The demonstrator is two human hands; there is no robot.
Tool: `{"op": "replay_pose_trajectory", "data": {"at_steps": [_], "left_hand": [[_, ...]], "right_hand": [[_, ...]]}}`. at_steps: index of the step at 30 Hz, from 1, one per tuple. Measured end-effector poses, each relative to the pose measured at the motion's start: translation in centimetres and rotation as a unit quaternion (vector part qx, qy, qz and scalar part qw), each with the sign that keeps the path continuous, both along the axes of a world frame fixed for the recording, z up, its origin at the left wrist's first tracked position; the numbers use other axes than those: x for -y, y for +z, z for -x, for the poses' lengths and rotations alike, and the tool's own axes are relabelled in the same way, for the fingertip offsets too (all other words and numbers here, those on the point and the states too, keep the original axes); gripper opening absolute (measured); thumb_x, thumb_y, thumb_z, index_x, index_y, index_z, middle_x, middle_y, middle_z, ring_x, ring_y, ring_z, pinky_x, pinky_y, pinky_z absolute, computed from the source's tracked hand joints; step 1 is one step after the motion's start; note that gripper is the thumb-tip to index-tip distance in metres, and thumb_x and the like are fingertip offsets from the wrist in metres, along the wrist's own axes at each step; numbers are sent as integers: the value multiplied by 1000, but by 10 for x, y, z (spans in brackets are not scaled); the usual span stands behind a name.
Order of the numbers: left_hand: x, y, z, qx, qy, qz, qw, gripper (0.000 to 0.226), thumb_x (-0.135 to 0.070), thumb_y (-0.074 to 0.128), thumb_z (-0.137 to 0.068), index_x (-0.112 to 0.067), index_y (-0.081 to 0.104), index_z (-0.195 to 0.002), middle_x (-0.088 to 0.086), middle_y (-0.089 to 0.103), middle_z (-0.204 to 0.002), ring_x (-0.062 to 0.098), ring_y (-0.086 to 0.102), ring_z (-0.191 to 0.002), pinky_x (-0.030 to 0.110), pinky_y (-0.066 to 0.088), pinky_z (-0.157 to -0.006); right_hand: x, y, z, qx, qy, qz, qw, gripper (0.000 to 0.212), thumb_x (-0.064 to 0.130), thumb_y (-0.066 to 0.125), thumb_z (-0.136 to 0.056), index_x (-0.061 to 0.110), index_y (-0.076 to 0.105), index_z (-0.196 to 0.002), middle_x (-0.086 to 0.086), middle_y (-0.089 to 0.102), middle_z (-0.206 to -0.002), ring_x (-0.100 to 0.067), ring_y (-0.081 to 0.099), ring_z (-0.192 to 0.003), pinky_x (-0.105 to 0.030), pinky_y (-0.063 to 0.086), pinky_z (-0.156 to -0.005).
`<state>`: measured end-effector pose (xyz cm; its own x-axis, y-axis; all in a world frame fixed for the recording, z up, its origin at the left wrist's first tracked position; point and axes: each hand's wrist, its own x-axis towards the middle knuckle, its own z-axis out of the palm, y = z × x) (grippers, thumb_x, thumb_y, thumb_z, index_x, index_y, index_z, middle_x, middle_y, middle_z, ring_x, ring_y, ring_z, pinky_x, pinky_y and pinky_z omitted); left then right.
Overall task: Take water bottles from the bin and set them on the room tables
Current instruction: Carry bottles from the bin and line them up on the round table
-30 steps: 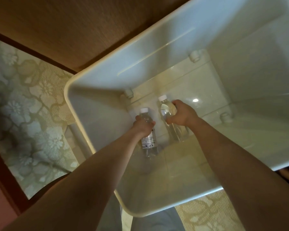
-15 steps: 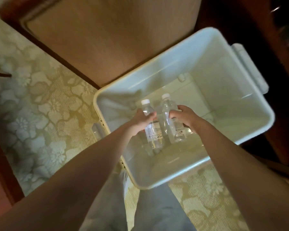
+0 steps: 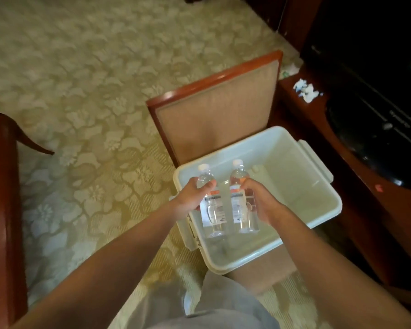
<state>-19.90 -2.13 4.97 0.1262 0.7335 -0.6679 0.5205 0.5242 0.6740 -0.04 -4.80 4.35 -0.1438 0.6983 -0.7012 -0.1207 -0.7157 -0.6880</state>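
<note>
A pale plastic bin [image 3: 318, 200] stands on the carpet at lower centre right, and I see nothing left inside it. My left hand [image 3: 190, 200] grips a clear water bottle [image 3: 211, 210] with a white cap and a printed label. My right hand [image 3: 261, 203] grips a second, matching bottle [image 3: 240, 205]. Both bottles are upright, side by side, held above the bin's near left part.
A chair with a wooden-framed padded back [image 3: 214, 110] stands just behind the bin. A dark wooden table [image 3: 370, 186] with a black device [image 3: 375, 129] and white scraps runs along the right. Another wooden furniture piece [image 3: 3, 198] is at the left. Patterned carpet [image 3: 93, 91] covers the floor.
Both hands have lifted the two bottles from the bin's bottom to above its rim. The view has pulled back and up, so the chair, the carpet and the table now show.
</note>
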Motion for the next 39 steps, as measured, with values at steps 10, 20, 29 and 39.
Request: {"op": "replay_pose_trajectory", "data": {"at_steps": [10, 20, 29, 39], "left_hand": [[40, 78, 105, 120, 66, -79, 987, 32, -54, 52, -95, -27, 60, -111, 9, 72, -102, 22, 68, -87, 39, 51, -80], [116, 130, 243, 255, 277, -87, 922, 37, -45, 52, -92, -14, 62, -109, 0, 68, -85, 15, 60, -67, 41, 51, -88], [183, 171, 345, 266, 376, -116, 880, 42, -47, 70, -84, -13, 66, -108, 6, 68, -85, 18, 67, -66, 33, 60, -68], [166, 171, 421, 283, 488, -174, 807, 64, -44, 80, -76, -5, 60, -122, 17, 68, -115, 26, 73, -81, 35, 61, -62]], "right_hand": [[17, 80, 104, 17, 48, -88, 995, 39, 45, 71, -85, 10, 70, -103, -5, 72, -86, -22, 70, -83, -36, 56, -79], [62, 139, 248, -62, 98, -150, 982, 37, 37, 80, -72, 15, 71, -100, -6, 72, -85, -24, 70, -81, -49, 56, -90], [87, 164, 368, -86, 144, -180, 969, 50, 43, 76, -76, 8, 67, -111, -10, 66, -95, -22, 68, -75, -34, 58, -67], [43, 158, 459, -88, 215, -187, 955, 39, 49, 60, -92, 13, 71, -102, -4, 68, -81, -15, 66, -69, -29, 54, -64]]}}
